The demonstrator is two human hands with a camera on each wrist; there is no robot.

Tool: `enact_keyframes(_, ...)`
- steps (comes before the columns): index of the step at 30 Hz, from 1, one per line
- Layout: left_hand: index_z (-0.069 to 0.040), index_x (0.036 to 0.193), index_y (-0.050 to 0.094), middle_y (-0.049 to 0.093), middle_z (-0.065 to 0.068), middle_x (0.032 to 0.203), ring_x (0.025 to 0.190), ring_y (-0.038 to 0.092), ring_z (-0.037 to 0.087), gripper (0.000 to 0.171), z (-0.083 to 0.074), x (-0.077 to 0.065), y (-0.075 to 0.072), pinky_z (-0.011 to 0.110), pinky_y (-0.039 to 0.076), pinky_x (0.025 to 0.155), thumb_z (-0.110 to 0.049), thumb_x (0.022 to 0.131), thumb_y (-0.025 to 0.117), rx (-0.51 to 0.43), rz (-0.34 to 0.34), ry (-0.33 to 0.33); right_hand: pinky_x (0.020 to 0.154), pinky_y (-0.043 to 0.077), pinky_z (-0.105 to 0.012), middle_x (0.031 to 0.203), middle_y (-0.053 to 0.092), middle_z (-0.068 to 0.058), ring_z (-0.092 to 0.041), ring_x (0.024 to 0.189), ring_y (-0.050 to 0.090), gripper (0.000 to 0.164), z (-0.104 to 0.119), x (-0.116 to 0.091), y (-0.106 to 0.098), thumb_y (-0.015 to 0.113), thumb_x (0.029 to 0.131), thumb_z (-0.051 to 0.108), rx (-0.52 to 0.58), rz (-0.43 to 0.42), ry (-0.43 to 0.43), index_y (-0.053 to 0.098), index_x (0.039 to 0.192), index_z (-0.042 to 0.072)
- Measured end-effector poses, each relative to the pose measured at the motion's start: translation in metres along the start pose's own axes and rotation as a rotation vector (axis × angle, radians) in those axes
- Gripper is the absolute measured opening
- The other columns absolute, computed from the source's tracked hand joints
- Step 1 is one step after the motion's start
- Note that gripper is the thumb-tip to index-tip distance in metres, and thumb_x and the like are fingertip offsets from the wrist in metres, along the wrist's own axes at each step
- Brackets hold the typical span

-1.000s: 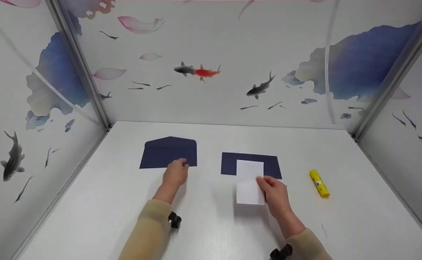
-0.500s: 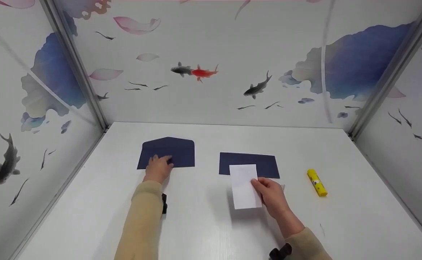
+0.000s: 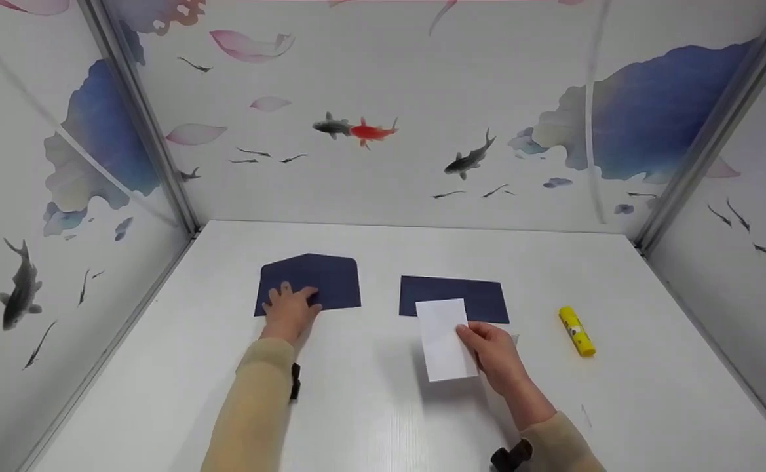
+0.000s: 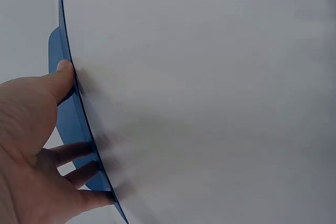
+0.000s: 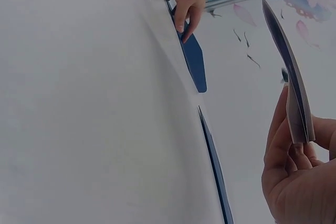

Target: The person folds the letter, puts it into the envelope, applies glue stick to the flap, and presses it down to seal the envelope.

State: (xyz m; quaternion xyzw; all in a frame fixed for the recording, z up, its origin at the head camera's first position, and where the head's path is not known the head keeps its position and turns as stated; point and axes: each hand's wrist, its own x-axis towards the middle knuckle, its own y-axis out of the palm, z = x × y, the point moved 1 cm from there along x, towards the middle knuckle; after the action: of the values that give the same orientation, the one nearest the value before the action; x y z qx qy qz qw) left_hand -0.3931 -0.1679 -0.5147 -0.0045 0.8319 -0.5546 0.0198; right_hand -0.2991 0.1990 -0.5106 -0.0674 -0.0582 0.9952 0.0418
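A dark blue envelope [image 3: 337,278] with its flap side pointing away lies at the left of the white table. My left hand [image 3: 289,311] rests on its near part, fingers spread and fairly straight; in the left wrist view, thumb and fingers of the left hand [image 4: 31,145] touch the envelope [image 4: 73,119]. My right hand [image 3: 497,357] pinches a folded white sheet of paper [image 3: 445,341] between thumb and fingers, raised over the table. In the right wrist view the paper [image 5: 291,77] shows edge-on, with layers. A second dark blue envelope [image 3: 448,288], rectangular, lies partly hidden behind it.
A yellow glue stick [image 3: 576,332] lies right of the right hand. White panels with painted fish and petals enclose the table [image 3: 369,419] at the back and both sides, joined by metal posts [image 3: 150,131].
My left hand has moved left onto the left envelope and spread its fingers; the envelope has slid slightly nearer and turned a little. The paper in my right hand has dipped slightly down and left.
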Motion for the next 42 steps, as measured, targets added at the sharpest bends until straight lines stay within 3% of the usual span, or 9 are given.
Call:
enact_keyframes(6,-0.021,0.154,0.049,0.019,0.036,0.165,0.150,0.016,0.062,0.055,-0.014,-0.019,-0.003,0.080,0.028,0.112,-0.035,0.103,0.063,0.040,0.085,0.004,0.066,0.050,-0.022,0.094,0.065,-0.004,-0.015,0.081,0.059,0.027,0.002,0.003,-0.003,0.063,0.103,0.022,-0.037,-0.003,0.025,0.069,0.114,-0.001)
enact_keyframes(13,-0.020,0.153,0.051,0.024,0.033,0.165,0.148,0.023,0.059,0.054,-0.037,-0.055,0.005,0.080,0.038,0.104,-0.031,0.101,0.065,0.110,0.143,0.011,0.068,0.052,-0.022,0.097,0.066,-0.006,-0.015,0.082,0.060,0.029,0.001,0.003,-0.004,0.063,0.103,0.022,-0.051,0.001,0.022,0.068,0.117,-0.003)
enact_keyframes(23,-0.016,0.151,0.054,0.027,0.031,0.163,0.146,0.026,0.058,0.053,-0.063,-0.102,0.014,0.082,0.039,0.101,-0.025,0.100,0.067,0.091,0.190,-0.020,0.068,0.053,-0.022,0.097,0.066,-0.004,-0.015,0.083,0.060,0.030,0.003,0.004,-0.011,0.062,0.104,0.025,-0.053,0.004,0.017,0.068,0.117,-0.001)
enact_keyframes(27,-0.016,0.148,0.058,0.031,0.029,0.162,0.144,0.030,0.054,0.053,-0.078,-0.124,0.018,0.081,0.042,0.099,-0.024,0.097,0.071,0.086,0.205,-0.004,0.066,0.052,-0.022,0.096,0.065,-0.003,-0.015,0.082,0.059,0.032,0.004,0.004,-0.014,0.061,0.104,0.025,-0.043,0.004,0.023,0.066,0.121,-0.002)
enact_keyframes(31,-0.019,0.145,0.061,0.037,0.027,0.160,0.141,0.036,0.050,0.054,-0.096,-0.144,0.027,0.077,0.047,0.097,-0.026,0.094,0.075,0.126,0.217,0.052,0.065,0.050,-0.022,0.095,0.063,-0.002,-0.015,0.082,0.058,0.033,0.003,0.004,-0.014,0.061,0.104,0.028,-0.051,0.010,0.029,0.066,0.121,-0.001)
enact_keyframes(34,-0.026,0.144,0.062,0.042,0.024,0.158,0.136,0.041,0.047,0.054,-0.109,-0.155,0.035,0.071,0.054,0.090,-0.033,0.092,0.076,0.208,0.215,0.126,0.063,0.049,-0.022,0.092,0.063,-0.002,-0.015,0.080,0.058,0.033,0.001,0.004,-0.011,0.062,0.104,0.027,-0.067,0.015,0.032,0.067,0.120,-0.001)
enact_keyframes(38,-0.035,0.142,0.062,0.049,0.019,0.149,0.124,0.048,0.039,0.053,-0.125,-0.160,0.044,0.056,0.062,0.079,-0.042,0.091,0.075,0.337,0.192,0.234,0.065,0.052,-0.023,0.094,0.067,-0.004,-0.015,0.079,0.061,0.031,-0.001,0.003,-0.005,0.062,0.104,0.024,-0.070,0.024,0.031,0.067,0.121,-0.002)
enact_keyframes(42,-0.038,0.142,0.062,0.053,0.017,0.141,0.112,0.050,0.033,0.053,-0.138,-0.160,0.050,0.042,0.060,0.074,-0.045,0.090,0.075,0.400,0.169,0.292,0.066,0.052,-0.024,0.092,0.068,-0.004,-0.014,0.078,0.062,0.028,-0.006,0.003,0.002,0.063,0.103,0.020,-0.059,0.049,0.034,0.067,0.118,-0.003)
